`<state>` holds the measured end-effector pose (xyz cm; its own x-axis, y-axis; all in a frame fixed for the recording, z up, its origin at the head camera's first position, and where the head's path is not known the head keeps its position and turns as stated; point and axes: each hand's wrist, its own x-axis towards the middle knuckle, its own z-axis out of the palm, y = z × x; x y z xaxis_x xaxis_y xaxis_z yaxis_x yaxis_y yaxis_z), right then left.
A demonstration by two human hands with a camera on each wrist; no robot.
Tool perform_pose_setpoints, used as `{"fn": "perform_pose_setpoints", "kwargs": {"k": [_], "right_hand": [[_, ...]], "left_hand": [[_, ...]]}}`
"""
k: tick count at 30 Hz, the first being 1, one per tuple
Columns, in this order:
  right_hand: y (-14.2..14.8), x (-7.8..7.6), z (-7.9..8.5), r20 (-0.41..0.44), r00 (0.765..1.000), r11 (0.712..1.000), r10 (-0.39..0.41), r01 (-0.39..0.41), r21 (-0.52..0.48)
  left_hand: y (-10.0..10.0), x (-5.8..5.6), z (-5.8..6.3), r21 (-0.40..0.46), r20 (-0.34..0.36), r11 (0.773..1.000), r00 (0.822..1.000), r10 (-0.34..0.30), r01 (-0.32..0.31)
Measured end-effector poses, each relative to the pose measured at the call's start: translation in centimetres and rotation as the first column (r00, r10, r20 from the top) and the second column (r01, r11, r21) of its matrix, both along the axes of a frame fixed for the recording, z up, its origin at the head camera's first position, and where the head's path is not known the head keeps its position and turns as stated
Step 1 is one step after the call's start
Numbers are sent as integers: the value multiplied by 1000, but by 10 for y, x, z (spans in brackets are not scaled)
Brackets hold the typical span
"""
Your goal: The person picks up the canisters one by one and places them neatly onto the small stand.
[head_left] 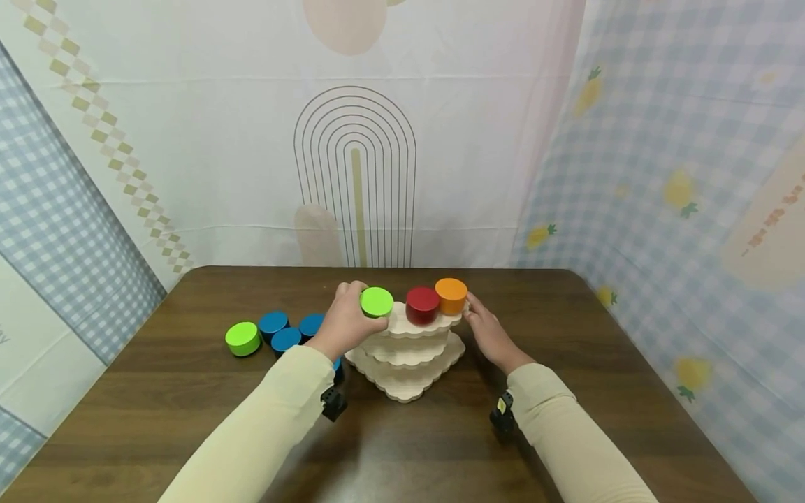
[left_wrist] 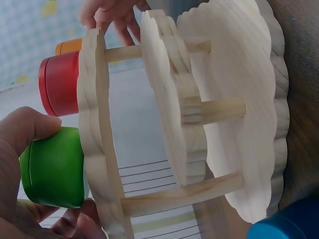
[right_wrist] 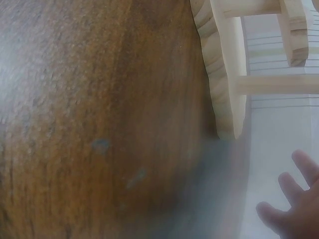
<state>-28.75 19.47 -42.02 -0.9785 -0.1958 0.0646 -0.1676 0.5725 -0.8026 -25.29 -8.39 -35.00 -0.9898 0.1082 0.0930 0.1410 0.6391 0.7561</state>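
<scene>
My left hand (head_left: 346,318) grips a small green round tin (head_left: 377,302) between thumb and fingers at the left end of a tiered wooden stand's top shelf. In the left wrist view this tin (left_wrist: 52,167) is right against the shelf surface. The pale stand (head_left: 402,384) has scalloped shelves joined by round posts. A red tin (head_left: 423,305) and an orange tin (head_left: 451,297) sit on the top shelf, toward its right end. Fingers extended, my right hand (head_left: 493,339) is at the right end of that shelf, with fingertips at its edge.
Left of the stand, several blue tins (head_left: 273,322) are grouped on the brown wooden table (head_left: 415,447), partly hidden by my left arm. Another green tin (head_left: 242,339) stands beside them. A patterned cloth (head_left: 465,175) hangs behind the table.
</scene>
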Motion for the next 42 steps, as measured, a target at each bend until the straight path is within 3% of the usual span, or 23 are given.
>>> {"fn": "perform_pose_setpoints", "kwargs": {"k": [14, 31, 42], "right_hand": [[0, -1, -1, -18, 1000, 1000, 14, -14, -10], [1, 0, 1, -19, 1000, 1000, 1, 0, 15], [1, 1, 1, -20, 1000, 1000, 0, 0, 8]], "left_hand": [[14, -5, 4, -110, -39, 993, 998, -40, 35], [19, -7, 6, -125, -15, 991, 999, -52, 50], [17, 0, 1, -154, -79, 988, 996, -45, 32]]}}
